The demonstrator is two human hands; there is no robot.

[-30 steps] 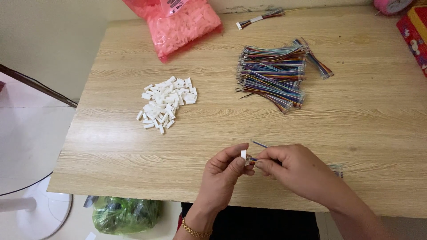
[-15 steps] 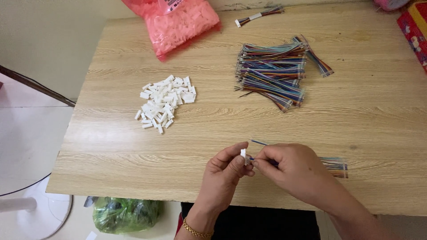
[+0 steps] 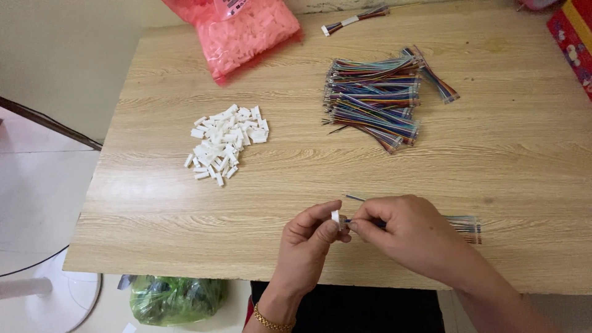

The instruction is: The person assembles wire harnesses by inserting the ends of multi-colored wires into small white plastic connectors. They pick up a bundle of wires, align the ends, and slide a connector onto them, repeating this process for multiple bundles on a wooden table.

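Wooden table [image 3: 154, 203] setup, light grain, viewed from above. Left hand [image 3: 308, 246] pinches a small white connector housing [image 3: 335, 217] at the near edge; right hand [image 3: 410, 231] grips a rainbow ribbon wire [image 3: 464, 225] and feeds its tip into it. I'd say keep the housing square to the wire and push straight, no twisting. Beyond the hands sits the white housing pile [image 3: 225, 143], right of that pile the wire bundle [image 3: 376, 102], behind it a pink bag [image 3: 246, 34]. Nothing crowds the hands.
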